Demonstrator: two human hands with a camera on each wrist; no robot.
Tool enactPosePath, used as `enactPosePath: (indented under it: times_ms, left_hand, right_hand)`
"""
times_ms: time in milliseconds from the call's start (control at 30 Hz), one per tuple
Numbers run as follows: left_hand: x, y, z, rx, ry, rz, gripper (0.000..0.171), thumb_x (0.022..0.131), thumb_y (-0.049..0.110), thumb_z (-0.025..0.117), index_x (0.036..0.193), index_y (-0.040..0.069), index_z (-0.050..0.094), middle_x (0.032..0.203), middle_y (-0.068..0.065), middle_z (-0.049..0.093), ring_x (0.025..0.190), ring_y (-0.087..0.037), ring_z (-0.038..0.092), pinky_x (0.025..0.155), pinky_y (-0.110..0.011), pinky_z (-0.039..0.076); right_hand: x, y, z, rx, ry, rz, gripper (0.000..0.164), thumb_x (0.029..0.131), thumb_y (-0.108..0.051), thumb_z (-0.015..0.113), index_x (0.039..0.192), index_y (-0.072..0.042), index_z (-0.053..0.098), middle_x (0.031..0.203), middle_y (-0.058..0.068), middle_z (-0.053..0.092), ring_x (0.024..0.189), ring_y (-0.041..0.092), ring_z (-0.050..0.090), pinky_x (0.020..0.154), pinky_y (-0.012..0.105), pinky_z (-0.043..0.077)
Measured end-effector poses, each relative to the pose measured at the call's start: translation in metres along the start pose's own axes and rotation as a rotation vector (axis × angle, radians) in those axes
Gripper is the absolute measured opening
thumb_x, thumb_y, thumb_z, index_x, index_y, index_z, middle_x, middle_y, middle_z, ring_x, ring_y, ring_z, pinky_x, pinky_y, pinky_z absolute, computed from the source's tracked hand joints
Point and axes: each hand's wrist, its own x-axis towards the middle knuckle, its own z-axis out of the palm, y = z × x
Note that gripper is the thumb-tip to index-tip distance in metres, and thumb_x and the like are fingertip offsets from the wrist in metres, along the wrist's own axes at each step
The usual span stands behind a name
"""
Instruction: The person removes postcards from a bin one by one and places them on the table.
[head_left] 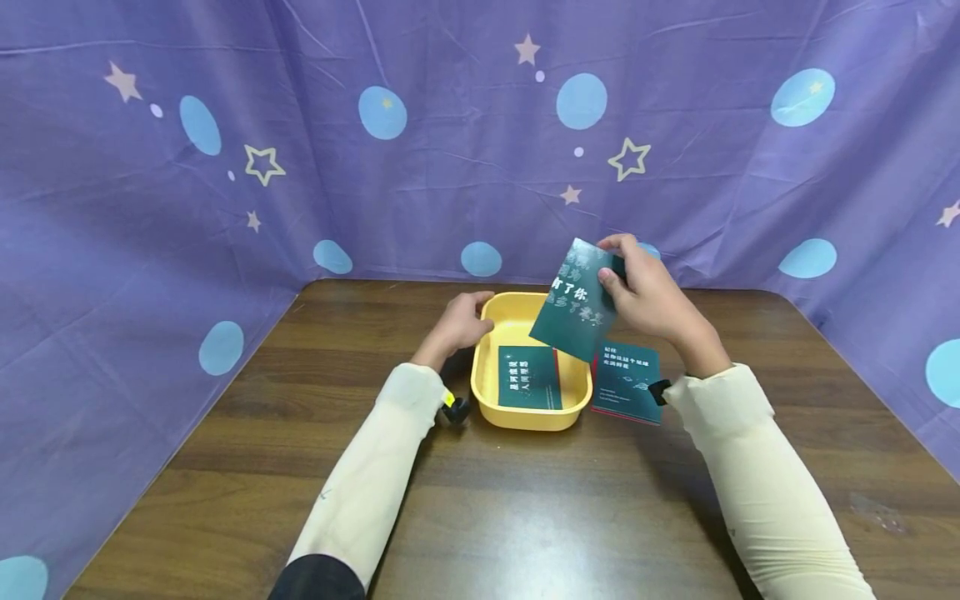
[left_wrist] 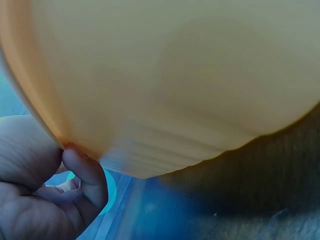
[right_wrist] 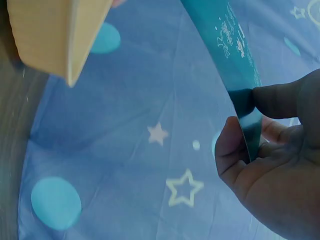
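In the head view my right hand [head_left: 643, 287] holds a dark green printed card [head_left: 576, 304] up at a tilt over the right side of a yellow plastic basin [head_left: 531, 419]. The right wrist view has the thumb on one face of that card [right_wrist: 225, 45] and fingers behind it. At the basin's far left corner, my left hand [head_left: 459, 321] grips the rim; its fingertips meet that edge in the left wrist view. Inside the basin lies another green card [head_left: 528, 379] with white lettering. A third green card [head_left: 628, 383], red-edged, lies on the table against the basin's right side.
The basin stands on a brown wood-grain table [head_left: 525, 508]. Behind the table hangs a purple curtain [head_left: 450, 200] with stars and blue spots. A small clear patch [head_left: 877, 512] shows on the tabletop at the right.
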Motion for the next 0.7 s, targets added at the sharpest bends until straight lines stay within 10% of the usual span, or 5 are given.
enactPosePath:
  times_ms: [700]
  left_hand:
    - [-0.001, 0.001, -0.002, -0.002, -0.016, -0.026, 0.06, 0.082, 0.002, 0.058, 0.141, 0.004, 0.044, 0.11, -0.014, 0.06, 0.086, -0.02, 0.06, 0.069, -0.027, 0.054]
  right_hand:
    - [-0.017, 0.057, -0.052, -0.061, -0.184, 0.307, 0.037, 0.099, -0.022, 0.043, 0.129, 0.0, 0.041, 0.122, 0.024, 0.049, 0.106, 0.035, 0.048, 0.086, 0.051, 0.04]
